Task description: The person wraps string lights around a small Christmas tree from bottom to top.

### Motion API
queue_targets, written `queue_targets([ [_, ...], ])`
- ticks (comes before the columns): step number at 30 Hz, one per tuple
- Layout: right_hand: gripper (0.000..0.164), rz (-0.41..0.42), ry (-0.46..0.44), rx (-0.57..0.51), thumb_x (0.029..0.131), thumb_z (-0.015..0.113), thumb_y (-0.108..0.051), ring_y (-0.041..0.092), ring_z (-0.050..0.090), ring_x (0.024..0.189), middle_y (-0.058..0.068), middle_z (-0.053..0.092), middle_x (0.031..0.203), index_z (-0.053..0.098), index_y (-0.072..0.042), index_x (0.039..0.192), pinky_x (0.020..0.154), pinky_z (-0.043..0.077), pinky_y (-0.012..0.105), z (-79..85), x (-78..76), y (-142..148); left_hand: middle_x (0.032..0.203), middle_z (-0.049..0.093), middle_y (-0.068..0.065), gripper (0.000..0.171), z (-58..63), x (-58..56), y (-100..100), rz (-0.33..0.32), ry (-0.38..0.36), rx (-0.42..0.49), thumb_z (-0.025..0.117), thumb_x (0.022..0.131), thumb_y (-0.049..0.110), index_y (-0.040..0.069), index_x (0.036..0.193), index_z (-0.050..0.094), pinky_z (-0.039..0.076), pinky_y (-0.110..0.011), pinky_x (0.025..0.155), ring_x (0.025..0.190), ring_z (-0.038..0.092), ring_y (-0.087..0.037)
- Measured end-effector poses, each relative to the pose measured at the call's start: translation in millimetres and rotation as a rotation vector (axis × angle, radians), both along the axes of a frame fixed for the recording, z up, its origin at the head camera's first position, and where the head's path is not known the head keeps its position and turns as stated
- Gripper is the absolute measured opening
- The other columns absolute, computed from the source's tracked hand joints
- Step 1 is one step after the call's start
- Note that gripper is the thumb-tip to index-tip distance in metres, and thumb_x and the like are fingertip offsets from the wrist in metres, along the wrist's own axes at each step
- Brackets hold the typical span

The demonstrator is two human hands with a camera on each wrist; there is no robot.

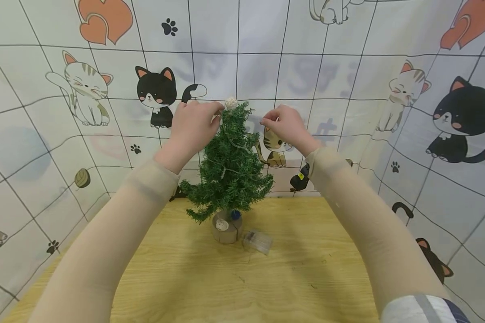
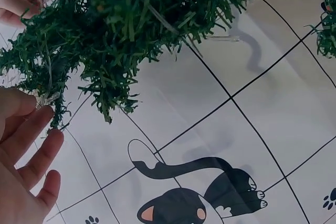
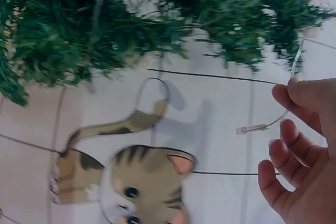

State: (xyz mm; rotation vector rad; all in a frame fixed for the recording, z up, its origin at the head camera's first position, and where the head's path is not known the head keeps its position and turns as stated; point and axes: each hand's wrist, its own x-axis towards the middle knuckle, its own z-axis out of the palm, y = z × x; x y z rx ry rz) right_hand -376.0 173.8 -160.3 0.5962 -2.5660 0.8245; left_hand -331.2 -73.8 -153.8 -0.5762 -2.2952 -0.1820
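Observation:
A small green artificial Christmas tree point(image 1: 234, 166) stands upright, a white ball-like ornament point(image 1: 231, 103) at its tip. Thin clear string lights point(image 1: 238, 144) wind around its branches. At the upper left of the tree my left hand point(image 1: 196, 123) pinches the string lights close to a clear bulb point(image 2: 48, 99), fingertips against the greenery. To the right of the tip, apart from the branches, my right hand point(image 1: 288, 128) pinches the light wire point(image 3: 295, 66) between thumb and index finger. The wire's end bulb point(image 3: 252, 129) dangles below those fingers.
The tree's round base point(image 1: 225, 235) rests on a wooden table point(image 1: 299, 278). A clear plastic box point(image 1: 258, 242) lies to its right, and a small blue item point(image 1: 235, 215) sits at the trunk. Behind hangs a cat-patterned cloth point(image 1: 258, 76).

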Motion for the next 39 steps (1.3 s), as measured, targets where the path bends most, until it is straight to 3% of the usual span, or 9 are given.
queue_targets([
  [9, 0.033, 0.072, -0.251, -0.227, 0.101, 0.051, -0.020, 0.023, 0.056, 0.087, 0.014, 0.062, 0.115, 0.064, -0.004, 0.127, 0.071, 0.044, 0.033, -38.3, -17.8, -8, 0.088, 0.070, -0.004, 0.035, -21.9, 21.6, -9, -0.120, 0.204, 0.006, 0.053, 0.098, 0.013, 0.018, 0.132, 0.061, 0.036, -0.041, 0.062, 0.071, 0.052, -0.025],
  [12, 0.029, 0.121, -0.391, -0.338, 0.101, 0.046, -0.013, 0.024, 0.056, 0.089, 0.016, 0.059, 0.113, 0.064, 0.001, 0.119, 0.074, 0.047, 0.033, -49.8, -21.8, -8, 0.090, 0.071, -0.005, 0.030, -30.9, 28.6, -13, -0.173, 0.266, 0.058, 0.052, 0.097, 0.012, 0.015, 0.124, 0.066, 0.035, -0.041, 0.060, 0.071, 0.053, -0.025],
  [16, 0.026, 0.190, -0.549, -0.417, 0.101, 0.043, -0.011, 0.027, 0.046, 0.125, 0.017, 0.043, 0.143, 0.048, -0.002, 0.077, 0.096, 0.044, 0.043, -66.3, -23.7, -6, 0.086, 0.070, -0.004, 0.025, -42.2, 36.0, -18, -0.219, 0.258, 0.110, 0.054, 0.095, 0.009, 0.013, 0.114, 0.070, 0.035, -0.041, 0.060, 0.068, 0.050, -0.025],
  [20, 0.036, 0.211, -0.577, -0.425, 0.102, 0.040, -0.011, 0.029, 0.021, 0.144, 0.014, 0.018, 0.159, 0.034, -0.007, 0.067, 0.104, 0.039, 0.046, -73.5, -22.0, -3, 0.084, 0.069, -0.003, 0.023, -52.6, 37.9, -22, -0.239, 0.200, 0.159, 0.054, 0.094, 0.008, 0.010, 0.107, 0.072, 0.037, -0.041, 0.060, 0.071, 0.052, -0.026],
  [23, 0.037, 0.204, -0.567, -0.430, 0.103, 0.040, -0.012, 0.027, 0.038, 0.133, 0.014, 0.026, 0.155, 0.034, -0.008, 0.067, 0.096, 0.043, 0.042, -72.1, -19.9, -2, 0.086, 0.070, -0.003, 0.022, -59.6, 35.1, -26, -0.242, 0.152, 0.204, 0.054, 0.094, 0.009, 0.010, 0.105, 0.073, 0.037, -0.040, 0.062, 0.072, 0.053, -0.025],
  [26, 0.038, 0.215, -0.591, -0.482, 0.103, 0.040, -0.013, 0.017, 0.048, 0.085, 0.012, 0.053, 0.111, 0.033, -0.010, 0.066, 0.082, 0.040, 0.038, -70.8, -17.6, -3, 0.087, 0.071, -0.004, 0.022, -64.8, 31.0, -30, -0.245, 0.121, 0.235, 0.054, 0.094, 0.010, 0.009, 0.105, 0.073, 0.037, -0.037, 0.061, 0.067, 0.051, -0.023],
  [29, 0.035, 0.231, -0.627, -0.528, 0.103, 0.040, -0.013, 0.018, 0.030, 0.068, 0.006, 0.034, 0.077, 0.031, -0.010, 0.070, 0.078, 0.036, 0.038, -70.7, -17.2, -4, 0.088, 0.071, -0.004, 0.022, -65.7, 29.0, -33, -0.256, 0.120, 0.248, 0.054, 0.094, 0.010, 0.008, 0.105, 0.073, 0.035, -0.035, 0.059, 0.061, 0.046, -0.021],
  [35, 0.022, 0.234, -0.633, -0.598, 0.104, 0.038, -0.014, 0.024, 0.044, 0.112, 0.013, 0.045, 0.125, 0.051, 0.002, 0.111, 0.098, 0.040, 0.040, -71.6, -21.7, 2, 0.085, 0.071, -0.004, 0.022, -59.5, 27.3, -38, -0.251, 0.154, 0.241, 0.054, 0.093, 0.009, 0.008, 0.103, 0.073, 0.032, -0.034, 0.055, 0.055, 0.042, -0.019],
  [39, 0.023, 0.235, -0.627, -0.623, 0.104, 0.040, -0.018, 0.022, 0.045, 0.101, 0.012, 0.044, 0.127, 0.052, 0.000, 0.112, 0.086, 0.042, 0.036, -72.4, -24.3, 10, 0.083, 0.070, -0.006, 0.022, -56.2, 24.0, -43, -0.235, 0.147, 0.230, 0.053, 0.093, 0.010, 0.008, 0.103, 0.073, 0.035, -0.034, 0.056, 0.057, 0.047, -0.019],
])
